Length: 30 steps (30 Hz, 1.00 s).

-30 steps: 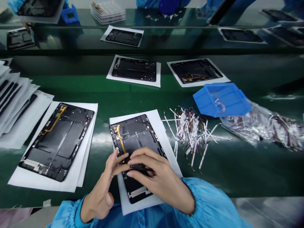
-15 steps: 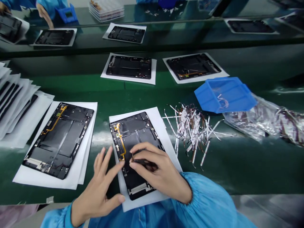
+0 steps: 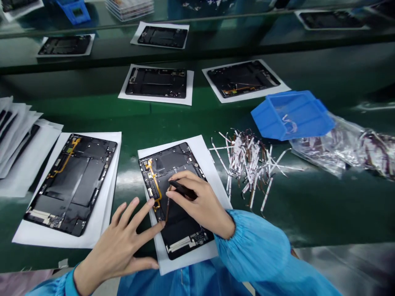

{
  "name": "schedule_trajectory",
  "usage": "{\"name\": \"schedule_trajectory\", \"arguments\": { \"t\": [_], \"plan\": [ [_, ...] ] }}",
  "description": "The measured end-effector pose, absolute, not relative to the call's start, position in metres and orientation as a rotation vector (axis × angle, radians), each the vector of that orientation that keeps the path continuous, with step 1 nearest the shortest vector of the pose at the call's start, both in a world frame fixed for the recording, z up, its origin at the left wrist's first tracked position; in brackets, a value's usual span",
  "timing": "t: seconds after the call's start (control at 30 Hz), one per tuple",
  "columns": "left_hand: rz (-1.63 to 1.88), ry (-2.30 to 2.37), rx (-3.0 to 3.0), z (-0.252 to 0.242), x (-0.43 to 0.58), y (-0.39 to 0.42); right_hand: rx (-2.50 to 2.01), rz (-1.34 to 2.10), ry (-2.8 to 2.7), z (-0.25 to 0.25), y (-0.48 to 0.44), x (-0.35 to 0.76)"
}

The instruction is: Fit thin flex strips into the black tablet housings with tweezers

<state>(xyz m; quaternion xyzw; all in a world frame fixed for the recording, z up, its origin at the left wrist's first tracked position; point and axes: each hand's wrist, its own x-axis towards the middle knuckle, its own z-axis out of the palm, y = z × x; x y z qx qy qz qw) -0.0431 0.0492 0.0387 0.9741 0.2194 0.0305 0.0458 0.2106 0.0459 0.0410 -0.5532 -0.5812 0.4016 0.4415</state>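
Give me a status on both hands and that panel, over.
Right hand pinching black tweezers on a thin brown strip over the tablet back panel. Left hand spread, fingertips at the panel's edge. Cut strips beside the sheet, not in the way.

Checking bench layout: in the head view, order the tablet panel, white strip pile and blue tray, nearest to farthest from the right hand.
1. Tablet panel: directly under the right hand, on white paper.
2. White strip pile: right of the hand.
3. Blue tray: farther right, beyond the pile.
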Motion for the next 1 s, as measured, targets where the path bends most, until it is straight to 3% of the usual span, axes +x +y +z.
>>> {"name": "schedule_trajectory", "arguments": {
  "t": [0.7,1.0],
  "plan": [
    [0.020,0.677,2.783,0.033,-0.037,0.052,-1.431,0.980,-1.488,0.027,0.051,0.209],
    [0.024,0.655,2.822,0.030,-0.035,0.051,-1.588,0.716,-1.573,0.013,0.050,0.203]
  ]
}}
